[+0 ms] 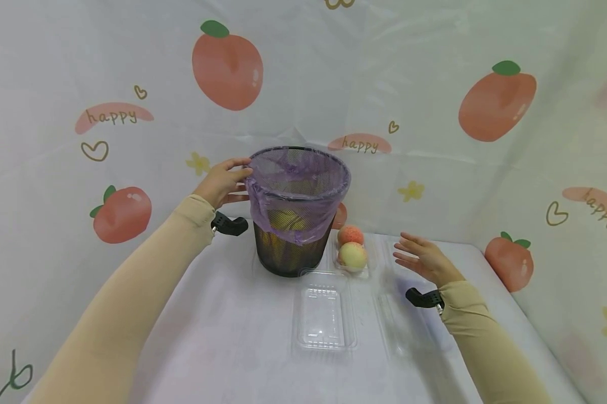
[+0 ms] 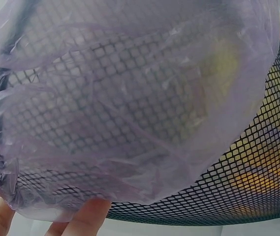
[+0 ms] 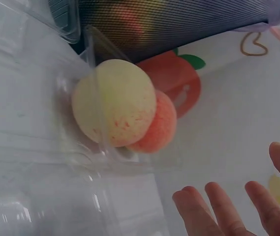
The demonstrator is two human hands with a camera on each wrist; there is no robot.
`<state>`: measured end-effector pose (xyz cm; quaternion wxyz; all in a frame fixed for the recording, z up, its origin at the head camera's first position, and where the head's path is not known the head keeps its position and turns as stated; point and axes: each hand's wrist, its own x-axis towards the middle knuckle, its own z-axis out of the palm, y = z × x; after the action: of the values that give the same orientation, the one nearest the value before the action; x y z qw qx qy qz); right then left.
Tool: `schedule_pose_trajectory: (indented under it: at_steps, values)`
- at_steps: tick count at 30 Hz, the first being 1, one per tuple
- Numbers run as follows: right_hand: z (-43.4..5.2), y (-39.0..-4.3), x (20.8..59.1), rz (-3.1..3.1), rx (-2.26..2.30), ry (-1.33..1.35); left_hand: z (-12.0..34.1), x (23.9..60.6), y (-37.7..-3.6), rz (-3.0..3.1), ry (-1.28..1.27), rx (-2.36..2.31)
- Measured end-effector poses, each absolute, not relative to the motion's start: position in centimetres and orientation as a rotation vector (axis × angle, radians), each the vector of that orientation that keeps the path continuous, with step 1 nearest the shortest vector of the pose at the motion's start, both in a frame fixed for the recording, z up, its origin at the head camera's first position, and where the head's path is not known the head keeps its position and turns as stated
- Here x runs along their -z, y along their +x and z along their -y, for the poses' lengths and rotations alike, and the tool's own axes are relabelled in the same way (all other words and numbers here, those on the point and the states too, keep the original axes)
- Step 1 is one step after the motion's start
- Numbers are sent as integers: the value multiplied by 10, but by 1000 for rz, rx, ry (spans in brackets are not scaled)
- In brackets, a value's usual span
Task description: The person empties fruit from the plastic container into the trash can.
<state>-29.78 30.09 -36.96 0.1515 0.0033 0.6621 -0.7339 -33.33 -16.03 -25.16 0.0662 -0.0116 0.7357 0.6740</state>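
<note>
A black mesh wastebasket [image 1: 290, 255] stands at the back of the table, lined with a thin purple plastic bag [image 1: 303, 216] folded over its rim. Yellow and orange things show dimly through the mesh. At the basket's left side, my left hand [image 1: 224, 182] touches the rim and bag with extended fingers [image 2: 88, 219]. My right hand [image 1: 424, 258] is held in the air to the right, fingers spread, holding nothing. Nearest to it are two peaches, a pale yellow one [image 1: 352, 257] and a redder one [image 1: 350, 235], sitting in a clear plastic box [image 1: 363, 274].
In front of the basket lies a clear plastic container [image 1: 322, 320]. More clear plastic packaging [image 1: 391, 328] rests to its right, below my right hand. A white sheet printed with fruit hangs behind the white table [image 1: 222, 336].
</note>
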Motion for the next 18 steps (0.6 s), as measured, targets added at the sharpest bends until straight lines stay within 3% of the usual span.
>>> schedule_pose_trajectory:
  at_steps: [18]
  values:
    - [-268, -325, 398, -2091, 1804, 122, 157, 250, -333, -2223, -68, -2040]
